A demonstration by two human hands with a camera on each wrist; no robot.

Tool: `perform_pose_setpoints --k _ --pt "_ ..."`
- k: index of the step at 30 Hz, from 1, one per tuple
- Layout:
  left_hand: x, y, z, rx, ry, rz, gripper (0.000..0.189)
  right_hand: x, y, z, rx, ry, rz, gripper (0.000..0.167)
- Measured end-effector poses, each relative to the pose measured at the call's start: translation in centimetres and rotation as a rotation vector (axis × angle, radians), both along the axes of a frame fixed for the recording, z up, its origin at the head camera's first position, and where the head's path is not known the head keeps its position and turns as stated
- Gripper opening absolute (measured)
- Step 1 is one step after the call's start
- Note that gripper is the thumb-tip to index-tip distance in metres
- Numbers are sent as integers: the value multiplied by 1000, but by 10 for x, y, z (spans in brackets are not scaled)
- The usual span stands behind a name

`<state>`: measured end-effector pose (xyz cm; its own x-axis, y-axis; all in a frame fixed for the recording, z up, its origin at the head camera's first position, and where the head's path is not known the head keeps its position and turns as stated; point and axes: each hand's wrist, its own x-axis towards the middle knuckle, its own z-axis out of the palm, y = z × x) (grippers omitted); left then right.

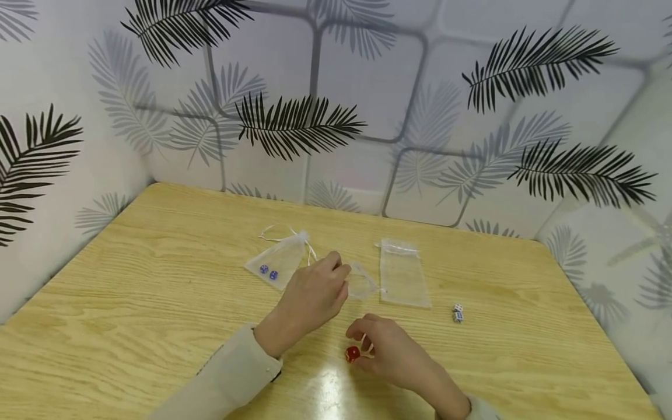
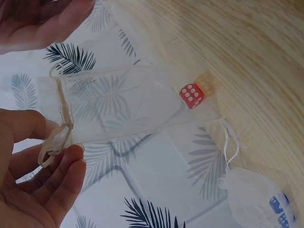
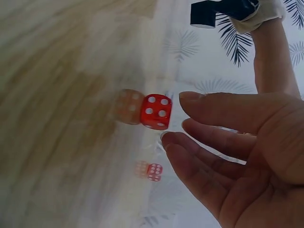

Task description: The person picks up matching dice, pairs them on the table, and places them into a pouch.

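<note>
My left hand [image 1: 317, 289] pinches the drawstring top of a small sheer white bag [image 2: 118, 104], whose body hangs down toward the table. In the left wrist view, a red die [image 2: 192, 96] with white pips shows at the bag's lower end. My right hand [image 1: 391, 353] is low over the table, thumb and fingers parted around a red die [image 1: 352, 353]. The right wrist view has that near die [image 3: 156, 112] just off the fingertips, and a smaller-looking second red die [image 3: 154, 172] farther away.
Left of my left hand lies another sheer drawstring bag [image 1: 286, 256] with two blue dice [image 1: 269, 272] inside. A flat sheer bag [image 1: 404, 277] lies to the right of the held one. Two white dice [image 1: 458, 313] sit farther right on the wooden table [image 1: 157, 291]. A patterned wall [image 1: 357, 76] stands behind.
</note>
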<state>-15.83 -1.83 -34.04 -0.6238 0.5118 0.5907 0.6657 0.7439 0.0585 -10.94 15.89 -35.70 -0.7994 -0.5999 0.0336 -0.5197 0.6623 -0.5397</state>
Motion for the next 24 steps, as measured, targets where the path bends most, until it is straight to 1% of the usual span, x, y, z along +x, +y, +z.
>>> perform_pose_setpoints --k 6,17,24 --pt "0 0 0 10 -7 -6 3 -4 -1 -7 -17 -48 14 19" --pt "1 -1 0 5 -28 -8 3 -7 -1 -11 -36 -76 9 18" --pt "2 -1 0 9 -34 -9 4 -6 -1 -12 -48 -88 -2 18"
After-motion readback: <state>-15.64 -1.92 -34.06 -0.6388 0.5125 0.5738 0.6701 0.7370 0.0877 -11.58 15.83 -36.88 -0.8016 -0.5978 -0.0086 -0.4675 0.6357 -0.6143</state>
